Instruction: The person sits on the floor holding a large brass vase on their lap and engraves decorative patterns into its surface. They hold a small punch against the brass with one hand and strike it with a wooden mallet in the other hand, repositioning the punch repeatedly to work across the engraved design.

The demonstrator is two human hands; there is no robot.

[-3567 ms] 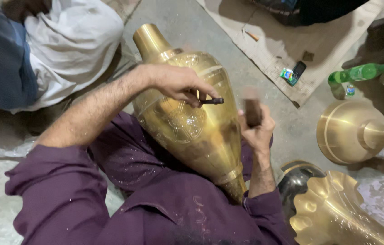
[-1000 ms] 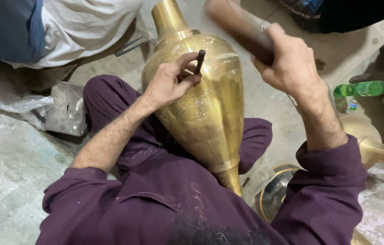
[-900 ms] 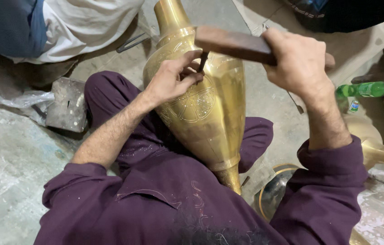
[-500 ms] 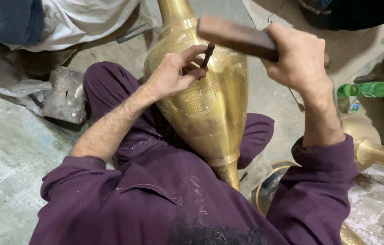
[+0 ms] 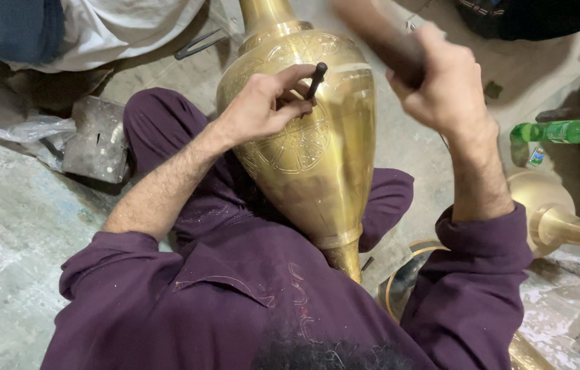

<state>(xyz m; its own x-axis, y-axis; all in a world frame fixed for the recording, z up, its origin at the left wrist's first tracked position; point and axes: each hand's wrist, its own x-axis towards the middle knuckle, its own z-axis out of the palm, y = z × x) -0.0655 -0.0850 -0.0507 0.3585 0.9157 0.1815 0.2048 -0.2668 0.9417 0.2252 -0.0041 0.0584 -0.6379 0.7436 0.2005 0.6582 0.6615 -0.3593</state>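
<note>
A person in dark purple clothes sits on a grey concrete floor (image 5: 2, 226), seen from above by a head-worn camera. A large brass vase (image 5: 310, 151) lies across the person's lap, its long axis running away from the body: narrow neck pointing up toward the top of the frame, small foot down near the stomach. Its belly carries an engraved round floral pattern.

The left hand (image 5: 266, 103) rests on the vase's upper belly, just above that pattern. Its fingers (image 5: 290, 109) are closed around a short dark metal punch (image 5: 316, 77), pinching it near the lower end. The punch stands nearly upright on the brass, leaning slightly to the right, its blunt top free above the fingers.

The right hand (image 5: 444, 85) is raised to the right of the vase and slightly above the punch, well apart from it. Its fingers are wrapped tight around a dark wooden mallet (image 5: 375, 34), blurred by motion, whose long body angles up and left toward the frame's top edge. The punch's top lies down and to the left of the mallet, so the right hand is the farther of the 2 hands from the vase.

Around them: a grey metal block (image 5: 95, 140) on the floor at left, a green plastic bottle (image 5: 557, 130) at right, and another brass piece (image 5: 557, 219) below it.
</note>
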